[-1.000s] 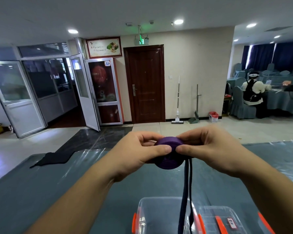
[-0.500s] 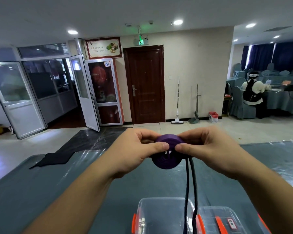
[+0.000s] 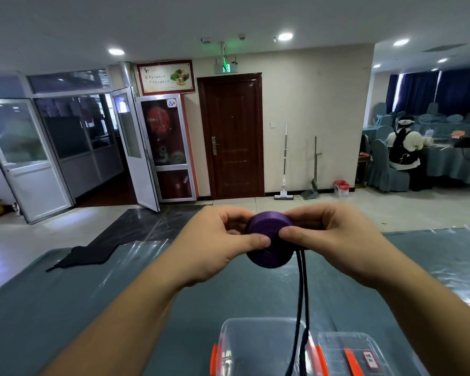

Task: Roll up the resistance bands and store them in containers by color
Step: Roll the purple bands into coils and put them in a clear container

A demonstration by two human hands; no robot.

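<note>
A purple resistance band (image 3: 267, 244) is wound into a thick roll held up in front of me above the table. My left hand (image 3: 217, 245) grips the roll's left side, thumb pressed on its face. My right hand (image 3: 334, 240) pinches the right side, thumb on the roll. The band's loose tail (image 3: 300, 308) hangs down as two dark strands past the bottom edge of the view. Below it stand two clear plastic containers with orange latches, one in the middle (image 3: 244, 346) and one to its right (image 3: 345, 351).
A grey-blue table (image 3: 120, 308) under clear plastic sheet stretches out below my arms. A black cloth (image 3: 84, 256) lies at its far left edge. Beyond are a tiled floor, a brown door and a seated person at a far table on the right.
The roll has turned a little in my hands and its tail strands have shifted slightly. Both hands stay on the roll at the same height.
</note>
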